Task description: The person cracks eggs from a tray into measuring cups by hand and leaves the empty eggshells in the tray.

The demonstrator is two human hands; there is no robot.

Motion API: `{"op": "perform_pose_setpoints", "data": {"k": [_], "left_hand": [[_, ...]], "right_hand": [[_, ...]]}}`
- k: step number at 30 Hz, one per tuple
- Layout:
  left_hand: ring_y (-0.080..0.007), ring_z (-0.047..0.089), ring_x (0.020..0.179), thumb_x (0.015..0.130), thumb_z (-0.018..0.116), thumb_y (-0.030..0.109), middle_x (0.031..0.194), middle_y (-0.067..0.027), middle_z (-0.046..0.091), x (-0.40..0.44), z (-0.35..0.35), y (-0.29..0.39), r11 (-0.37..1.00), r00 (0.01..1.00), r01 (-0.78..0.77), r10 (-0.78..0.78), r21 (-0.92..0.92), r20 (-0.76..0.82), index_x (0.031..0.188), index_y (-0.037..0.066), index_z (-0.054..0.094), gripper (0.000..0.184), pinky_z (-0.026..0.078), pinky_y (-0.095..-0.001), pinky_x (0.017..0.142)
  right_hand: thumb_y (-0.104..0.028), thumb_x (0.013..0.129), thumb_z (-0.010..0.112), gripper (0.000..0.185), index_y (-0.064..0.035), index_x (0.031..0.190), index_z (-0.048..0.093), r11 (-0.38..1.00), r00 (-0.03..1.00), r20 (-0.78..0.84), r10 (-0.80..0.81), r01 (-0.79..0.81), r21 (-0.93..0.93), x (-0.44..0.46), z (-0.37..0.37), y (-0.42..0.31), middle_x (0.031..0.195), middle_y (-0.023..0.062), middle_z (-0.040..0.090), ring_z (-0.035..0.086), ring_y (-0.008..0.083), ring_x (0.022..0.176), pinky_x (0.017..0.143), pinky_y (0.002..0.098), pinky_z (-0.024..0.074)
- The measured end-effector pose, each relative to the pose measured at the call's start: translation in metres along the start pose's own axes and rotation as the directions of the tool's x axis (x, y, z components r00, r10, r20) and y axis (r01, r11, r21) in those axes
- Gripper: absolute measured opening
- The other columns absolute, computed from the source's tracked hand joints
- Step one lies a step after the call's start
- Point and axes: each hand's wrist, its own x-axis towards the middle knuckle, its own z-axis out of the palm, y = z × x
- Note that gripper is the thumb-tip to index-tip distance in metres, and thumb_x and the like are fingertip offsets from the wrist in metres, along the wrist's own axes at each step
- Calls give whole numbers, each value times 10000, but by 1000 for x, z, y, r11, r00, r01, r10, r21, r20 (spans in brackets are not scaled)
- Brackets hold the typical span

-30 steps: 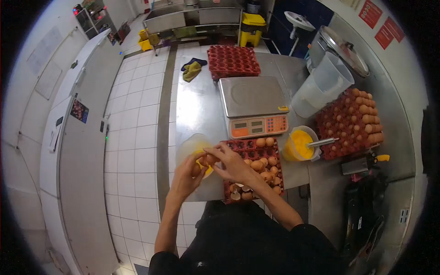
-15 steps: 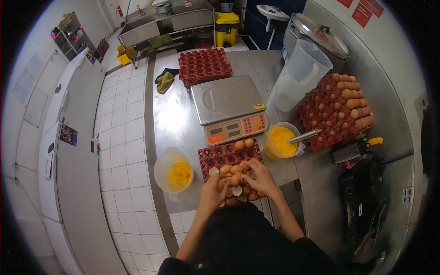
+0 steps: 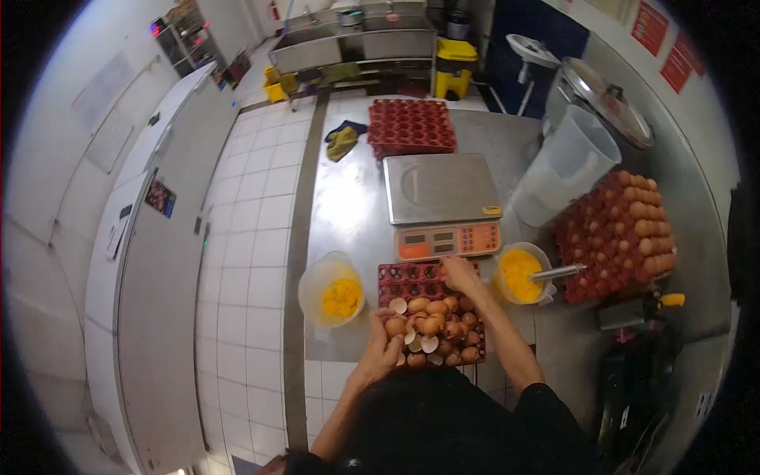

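Observation:
My left hand (image 3: 381, 348) is curled around a brown egg (image 3: 394, 326) at the left side of the pile of brown eggs and cracked shells (image 3: 435, 323). The pile lies on the near part of a red egg tray (image 3: 408, 273). Over the tray's far right corner, my right hand (image 3: 459, 275) has its fingers bent downward. What they grip is hidden beneath the hand. To the left stands a clear plastic jug with yellow yolks (image 3: 340, 298). Another jug of yellow egg (image 3: 518, 273), with a metal-handled tool (image 3: 558, 273) in it, stands right of the tray.
An orange-fronted scale (image 3: 443, 198) sits behind the tray. Stacked red trays (image 3: 412, 127) and a cloth (image 3: 343, 142) lie farther back. At right are a tall empty jug (image 3: 566, 166), a large pot (image 3: 606, 103), a stack of full egg trays (image 3: 617, 229) and a black stove (image 3: 641, 380).
My right hand has left the pile and reached forward to the tray's far corner, where two eggs stood. My left hand stays by the pile. The camera view has shifted.

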Motion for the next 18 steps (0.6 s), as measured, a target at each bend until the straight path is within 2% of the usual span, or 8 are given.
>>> {"op": "perform_pose_setpoints", "data": {"k": [4, 7, 9, 11, 14, 15, 16, 18], "left_hand": [[-283, 540, 1251, 1011, 567, 78, 1300, -190, 527, -5, -20, 19, 1000, 998, 15, -15, 3, -64, 1351, -2, 342, 415, 430, -406, 1088], [-234, 569, 1237, 1025, 600, 99, 1323, -162, 553, 1, -39, 15, 997, 998, -8, 13, 80, -65, 1374, 3, 399, 414, 513, -369, 1027], [-248, 590, 1220, 1002, 638, 104, 1313, -166, 579, 6, -51, 24, 999, 994, -12, 17, 51, -110, 1378, 2, 452, 432, 511, -371, 1019], [-262, 612, 1203, 978, 677, 109, 1304, -170, 605, 13, -62, 31, 999, 990, -16, 20, 28, -137, 1382, 1, 505, 452, 509, -372, 1012], [-266, 622, 1208, 920, 715, 34, 1334, -171, 613, 24, -75, 43, 935, 828, -274, 348, 224, -440, 1399, 11, 549, 508, 519, -372, 1011], [-266, 622, 1208, 920, 715, 34, 1334, -171, 613, 25, -76, 52, 933, 826, -282, 355, 225, -437, 1399, 11, 549, 508, 519, -372, 1011], [-283, 620, 1214, 911, 720, 27, 1341, -176, 612, 26, -74, 61, 908, 729, -358, 416, 216, -544, 1393, 13, 555, 509, 517, -378, 1017], [-341, 617, 1226, 883, 747, 21, 1371, -206, 605, 28, -74, 62, 838, 518, -441, 530, 322, -671, 1348, 4, 594, 490, 513, -408, 1028]], "right_hand": [[-127, 798, 769, 428, 3, 1150, 563, 961, 938, -222, -266, 276, 16, -10, -4, 8, 1172, 219, 636, 630, 421, 1083, 912, 508, 527], [-128, 787, 742, 439, -14, 1151, 525, 986, 967, -211, -141, 156, 58, -33, -42, -22, 1097, 202, 638, 631, 416, 1022, 883, 480, 532], [-173, 823, 705, 561, -34, 1319, 484, 933, 971, -231, 57, 31, 359, -44, -60, -55, 1110, 209, 617, 638, 395, 1024, 877, 468, 519], [-211, 897, 605, 523, -40, 1375, 478, 920, 914, -406, 25, 138, 368, -37, -40, -67, 1069, 163, 618, 650, 319, 928, 808, 421, 509], [-221, 1023, 418, 430, -50, 1415, 466, 162, 974, -217, 71, 203, 966, -62, -77, -168, 1065, 113, 620, 655, 220, 905, 801, 362, 530], [-242, 1065, 361, 421, -55, 1428, 463, -19, 986, -161, 30, 162, 987, -69, -86, -199, 1075, 102, 619, 654, 201, 908, 812, 343, 538], [-242, 1065, 361, 421, -55, 1428, 463, -17, 985, -169, 28, 169, 985, -64, -78, -215, 1075, 102, 619, 654, 201, 908, 812, 343, 538], [-329, 1102, 354, 432, -65, 1426, 461, -385, 996, -89, -14, 76, 920, -56, -59, -245, 1143, 110, 603, 651, 204, 945, 894, 351, 543]]}}
